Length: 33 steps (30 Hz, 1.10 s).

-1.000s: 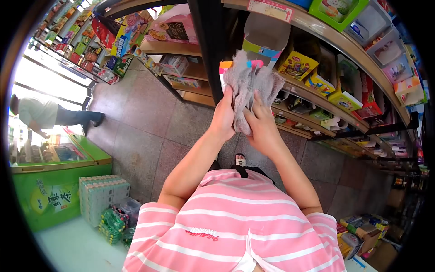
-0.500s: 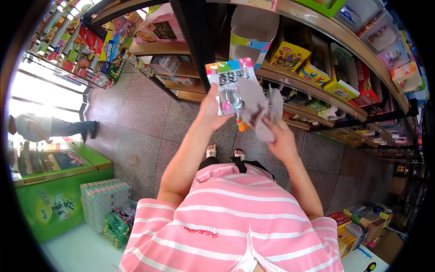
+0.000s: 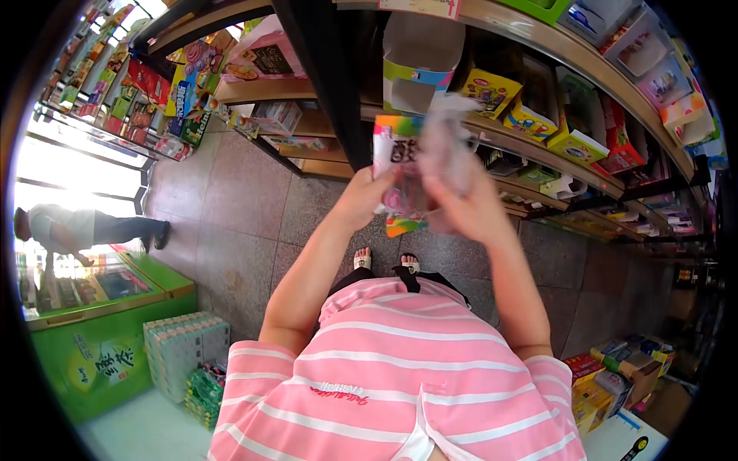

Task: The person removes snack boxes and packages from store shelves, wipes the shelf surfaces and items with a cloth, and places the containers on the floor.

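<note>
My left hand (image 3: 361, 200) grips a colourful snack packet (image 3: 395, 141) by its left edge. The packet has dark printed characters on white, with rainbow-coloured ends, and is held upright in front of me. My right hand (image 3: 470, 206) is closed around a grey cloth (image 3: 448, 146), smeared by motion, which lies over the right part of the packet. Just beyond both hands, an open-topped white display box (image 3: 421, 58) with a blue and green band stands on the shelf.
Shelves to the right hold several snack boxes, among them a yellow box (image 3: 489, 91). A dark shelf post (image 3: 327, 77) rises ahead. At left are a green chest freezer (image 3: 108, 357), stacked packs (image 3: 184, 349) and a person (image 3: 92, 227). More boxes (image 3: 623, 373) sit at lower right.
The cloth in my right hand has swept up across the packet's face. My left hand has shifted slightly down, and the packet has turned more upright.
</note>
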{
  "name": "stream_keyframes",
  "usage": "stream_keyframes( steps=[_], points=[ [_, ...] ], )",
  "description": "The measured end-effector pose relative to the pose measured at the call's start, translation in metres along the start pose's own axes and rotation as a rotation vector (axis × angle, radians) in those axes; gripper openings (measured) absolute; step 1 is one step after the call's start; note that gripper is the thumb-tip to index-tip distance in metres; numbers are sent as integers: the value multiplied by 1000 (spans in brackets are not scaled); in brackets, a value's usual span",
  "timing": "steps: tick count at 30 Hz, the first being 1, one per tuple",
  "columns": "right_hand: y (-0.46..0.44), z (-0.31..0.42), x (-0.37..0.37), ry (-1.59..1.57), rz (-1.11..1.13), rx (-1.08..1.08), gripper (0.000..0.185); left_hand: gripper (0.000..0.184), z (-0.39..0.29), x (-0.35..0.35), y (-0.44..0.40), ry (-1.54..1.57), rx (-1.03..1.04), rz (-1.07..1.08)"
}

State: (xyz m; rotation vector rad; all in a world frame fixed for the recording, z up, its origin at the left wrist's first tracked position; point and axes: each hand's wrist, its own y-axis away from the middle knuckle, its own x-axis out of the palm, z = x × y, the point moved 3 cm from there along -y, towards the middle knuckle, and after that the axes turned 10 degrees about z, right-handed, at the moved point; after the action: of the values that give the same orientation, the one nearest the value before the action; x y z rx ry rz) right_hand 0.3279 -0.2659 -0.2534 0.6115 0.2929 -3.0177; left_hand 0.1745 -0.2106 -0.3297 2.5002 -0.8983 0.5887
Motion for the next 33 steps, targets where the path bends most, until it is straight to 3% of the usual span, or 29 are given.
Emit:
stream_keyframes(
  steps=[2,3,5,6,7,8,10,11,12,14,15,17,18,23,27,32,33],
  points=[
    [-14,-9,40,633,81,-113,53,18,6,7,2,-616,0,24],
    [-22,-15,45,539,60,-94,50,21,-1,10,3,-932,232,-95],
    [-41,-21,43,440,50,-82,48,22,-5,9,7,-1049,324,-57],
    [-50,-28,39,421,130,41,47,24,-6,10,13,-1165,402,-9],
    [-53,-34,35,403,207,161,46,20,-15,14,17,-1092,174,21],
    [-55,-43,26,461,53,114,47,20,-17,13,19,-1101,185,23],
    [-50,-86,-2,456,19,361,50,18,-16,9,28,-968,207,-42],
    [-41,-84,-18,385,36,420,50,24,-10,-4,29,-745,116,-55],
    [-33,-135,-28,360,-199,281,51,25,-17,-6,33,-688,46,-75],
    [-13,-115,-44,8,-301,390,51,27,-14,-22,31,-542,91,-48],
    [-7,-148,-51,-207,-310,375,45,27,-17,-21,33,-546,92,-60],
    [4,-104,-50,-492,-395,328,37,29,-24,-14,32,-237,146,-80],
    [7,-96,-49,-593,-445,313,35,29,-24,-16,30,-238,150,-85],
    [9,-55,-21,-595,-301,245,34,32,-21,-11,17,164,107,-4],
    [1,-30,7,-471,-35,125,36,33,-28,-2,9,55,98,15],
    [-11,-39,2,-532,-63,301,36,35,-29,-4,15,-69,-46,48],
    [-11,-43,0,-710,-141,301,36,35,-27,-5,17,-65,-45,53]
  ],
)
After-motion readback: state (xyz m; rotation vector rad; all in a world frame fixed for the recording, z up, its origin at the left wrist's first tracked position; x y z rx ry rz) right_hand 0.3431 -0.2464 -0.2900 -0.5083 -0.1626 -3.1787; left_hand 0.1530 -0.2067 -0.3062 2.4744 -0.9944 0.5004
